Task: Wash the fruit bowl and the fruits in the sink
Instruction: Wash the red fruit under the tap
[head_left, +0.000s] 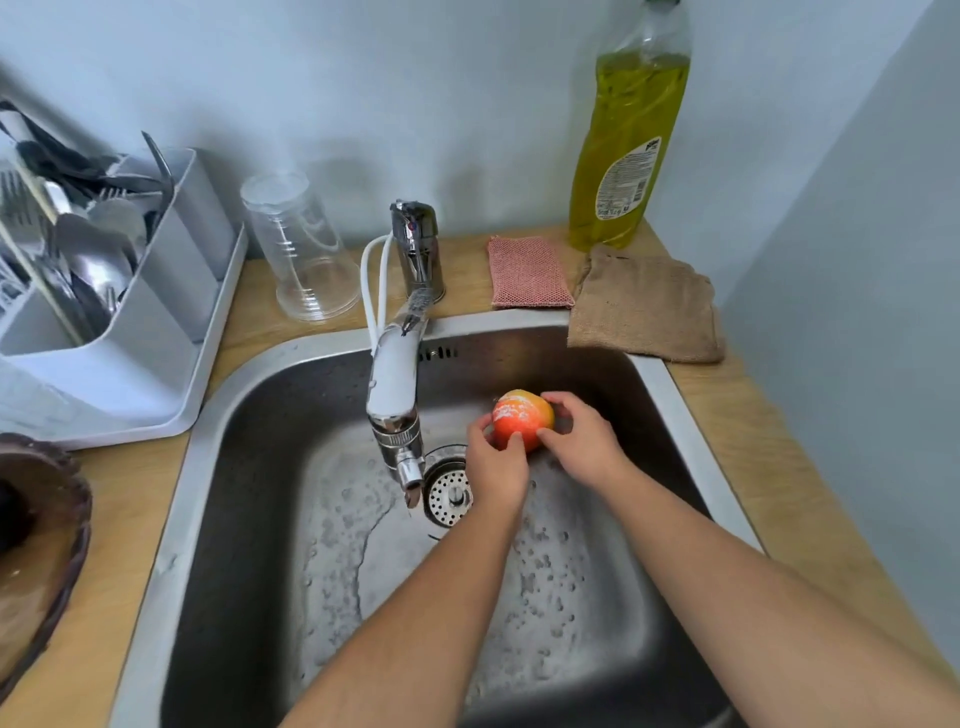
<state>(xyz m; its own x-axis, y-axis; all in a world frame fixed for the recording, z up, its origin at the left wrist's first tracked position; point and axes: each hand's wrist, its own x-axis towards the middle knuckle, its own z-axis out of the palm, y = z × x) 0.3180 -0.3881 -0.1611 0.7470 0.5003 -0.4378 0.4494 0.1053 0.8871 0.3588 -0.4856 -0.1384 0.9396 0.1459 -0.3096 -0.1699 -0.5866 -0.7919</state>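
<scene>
Steel sink (218, 415) — hands grip fruit (522, 418).

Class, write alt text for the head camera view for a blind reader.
The left hand and right hand grip a red-orange fruit over a wet steel sink, just right of the faucet. Behind, on the wooden counter, are a pink scrub pad, a brown cloth and a yellow soap bottle.

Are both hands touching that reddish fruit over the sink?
Touching. The head view shows the left hand and right hand both curled against the fruit, with no gap.
</scene>
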